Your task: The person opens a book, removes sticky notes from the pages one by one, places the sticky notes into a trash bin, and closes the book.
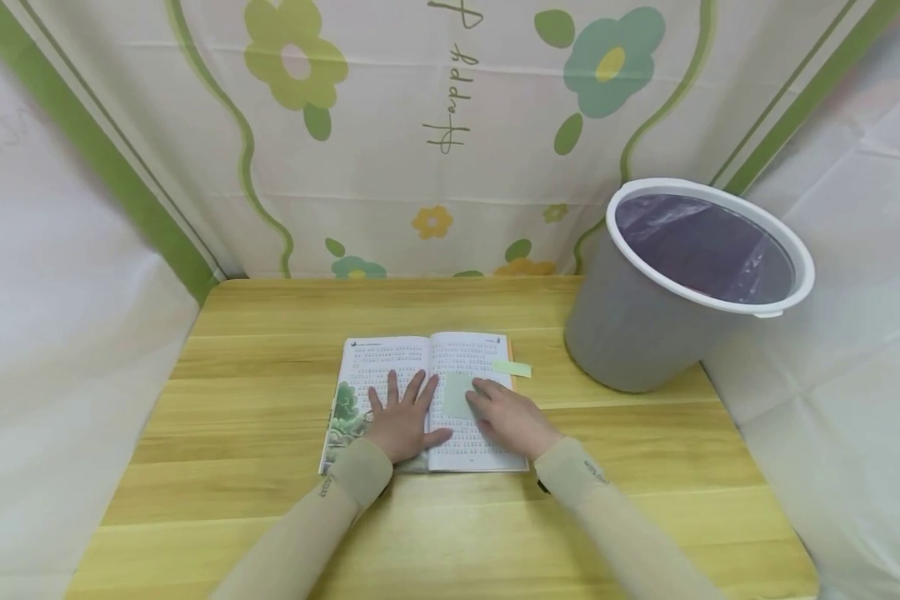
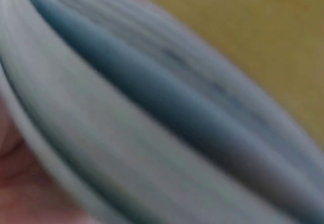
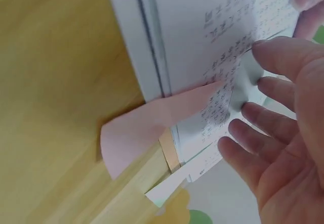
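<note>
An open book (image 1: 390,354) with printed text lies on the table. My left hand (image 1: 403,421) rests on its left page with fingers spread, the thumb reaching over the fold. A pale green square sticky note (image 1: 457,395) is on the right page. My right hand (image 1: 512,417) touches the note's right side with loosely bent fingers. In the right wrist view, the fingertips (image 3: 237,128) rest along the note. A pink paper strip (image 3: 136,130) sticks out past the page edge there, and in the head view a light green strip (image 1: 513,368) does too.
A grey bin (image 1: 630,333) with a white rim and a dark liner stands at the table's back right. The wooden table (image 1: 255,375) meets a flowered cloth (image 1: 375,167) behind. White cloth hangs at both sides.
</note>
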`<state>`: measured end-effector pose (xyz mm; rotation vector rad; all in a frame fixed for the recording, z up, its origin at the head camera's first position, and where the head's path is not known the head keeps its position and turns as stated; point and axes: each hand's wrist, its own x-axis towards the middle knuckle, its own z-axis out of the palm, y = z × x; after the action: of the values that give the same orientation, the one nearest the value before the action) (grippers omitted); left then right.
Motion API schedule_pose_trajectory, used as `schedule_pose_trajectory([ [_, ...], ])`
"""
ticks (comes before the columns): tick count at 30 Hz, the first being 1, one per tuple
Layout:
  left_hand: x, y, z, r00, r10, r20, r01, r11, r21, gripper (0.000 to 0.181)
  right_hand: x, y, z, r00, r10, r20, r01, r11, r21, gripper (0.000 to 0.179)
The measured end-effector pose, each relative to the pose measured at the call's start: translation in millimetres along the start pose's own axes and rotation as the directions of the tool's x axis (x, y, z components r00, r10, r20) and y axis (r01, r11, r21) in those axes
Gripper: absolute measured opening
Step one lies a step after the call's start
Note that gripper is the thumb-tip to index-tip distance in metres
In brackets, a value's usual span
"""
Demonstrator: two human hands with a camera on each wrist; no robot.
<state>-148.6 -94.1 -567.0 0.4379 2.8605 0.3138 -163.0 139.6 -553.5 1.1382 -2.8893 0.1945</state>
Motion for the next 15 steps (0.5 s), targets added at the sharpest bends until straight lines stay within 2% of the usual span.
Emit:
schedule_pose_trajectory([
  [6,3.3,-0.9,5.2,1.000,-0.002,-0.010,0.003,0.997,0.072,0.099,2.1,2.2,0.1,0.998,-0.055,-0.006,0.055,0.998,-0.043,0.048],
  [9,3.5,-1.5,6.2,1.000,0.007,-0.028,-0.004,0.996,0.092,0.099,3.2,2.7,1.0,0.997,-0.077,-0.010,0.076,0.995,-0.063,0.046],
  [15,4.4,-2.1,7.9,1.000,0.009,-0.025,-0.006,0.994,0.106,0.099,6.2,2.6,4.1,0.995,-0.103,-0.006,0.102,0.989,-0.109,0.044],
])
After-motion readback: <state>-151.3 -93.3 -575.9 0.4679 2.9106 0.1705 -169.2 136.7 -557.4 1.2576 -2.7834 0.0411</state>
